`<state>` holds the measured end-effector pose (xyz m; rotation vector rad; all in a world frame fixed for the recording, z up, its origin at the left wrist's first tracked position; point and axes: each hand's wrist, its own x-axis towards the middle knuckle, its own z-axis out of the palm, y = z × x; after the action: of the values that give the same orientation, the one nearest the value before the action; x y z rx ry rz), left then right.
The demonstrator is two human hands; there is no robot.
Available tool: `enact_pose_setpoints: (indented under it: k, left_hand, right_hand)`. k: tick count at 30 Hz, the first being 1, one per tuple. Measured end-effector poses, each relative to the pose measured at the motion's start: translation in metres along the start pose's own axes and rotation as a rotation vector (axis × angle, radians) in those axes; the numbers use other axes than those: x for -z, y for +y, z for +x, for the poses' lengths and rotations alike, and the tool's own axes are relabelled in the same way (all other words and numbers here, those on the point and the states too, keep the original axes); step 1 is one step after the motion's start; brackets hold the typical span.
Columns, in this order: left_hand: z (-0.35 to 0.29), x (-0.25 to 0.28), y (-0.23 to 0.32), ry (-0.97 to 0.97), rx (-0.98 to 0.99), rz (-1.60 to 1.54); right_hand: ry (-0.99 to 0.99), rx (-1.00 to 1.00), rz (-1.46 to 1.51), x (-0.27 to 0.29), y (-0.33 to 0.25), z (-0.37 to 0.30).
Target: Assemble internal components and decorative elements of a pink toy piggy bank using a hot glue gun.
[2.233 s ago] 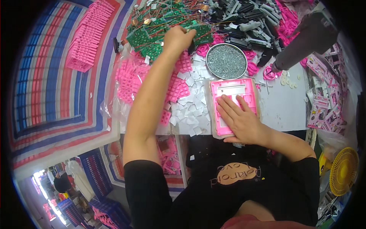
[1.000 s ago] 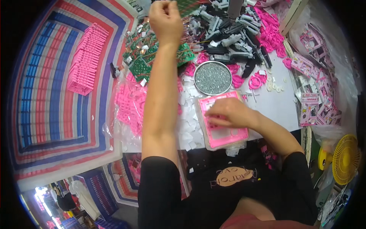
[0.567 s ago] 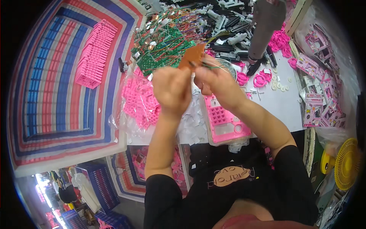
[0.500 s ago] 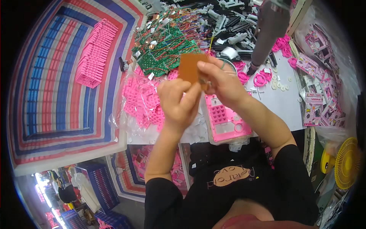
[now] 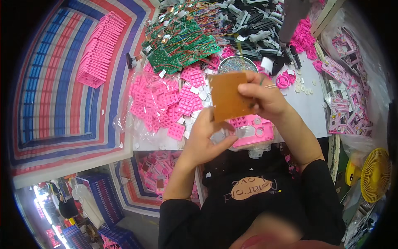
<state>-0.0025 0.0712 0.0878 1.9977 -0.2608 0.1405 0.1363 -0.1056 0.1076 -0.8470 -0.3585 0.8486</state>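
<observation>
A square brown circuit board is raised over the worktable, its plain brown face in view. My right hand grips it by the right edge, thumb flat on that face and fingers behind. At the board's lower left corner is my left hand, thumb and fingers apart; whether a fingertip touches the board is hard to see. Beneath both hands lies a pink plastic casing with a round opening, partly covered by the board and my left hand.
Left of my hands lie pink keypads in clear plastic. Behind them are green circuit boards with wires, a round dish of small metal parts and black-and-white parts. A dark tool hangs at upper right. Pink racks stand left.
The board has come nearer to me and turned more of its brown face into view. My left hand has moved down and spread its fingers. The dish now shows.
</observation>
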Motion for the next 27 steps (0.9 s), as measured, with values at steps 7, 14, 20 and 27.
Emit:
enact_pose_setpoints:
  k: [7,14,20,27]
  left_hand:
    - [-0.001,0.009,-0.009,0.163,0.049,-0.455]
    - [0.003,0.011,-0.02,0.097,0.257,-0.794]
    - [-0.006,-0.011,-0.036,0.309,0.283,-1.002]
    - [0.003,-0.031,-0.023,0.182,0.15,-1.369]
  right_hand:
    - [-0.048,-0.02,-0.274,0.014,0.016,0.004]
    - [-0.107,0.119,-0.567,0.008,0.012,0.004]
    - [0.245,0.174,-0.324,0.026,0.018,-0.021]
    - [0.235,-0.164,-0.184,0.035,0.062,-0.023]
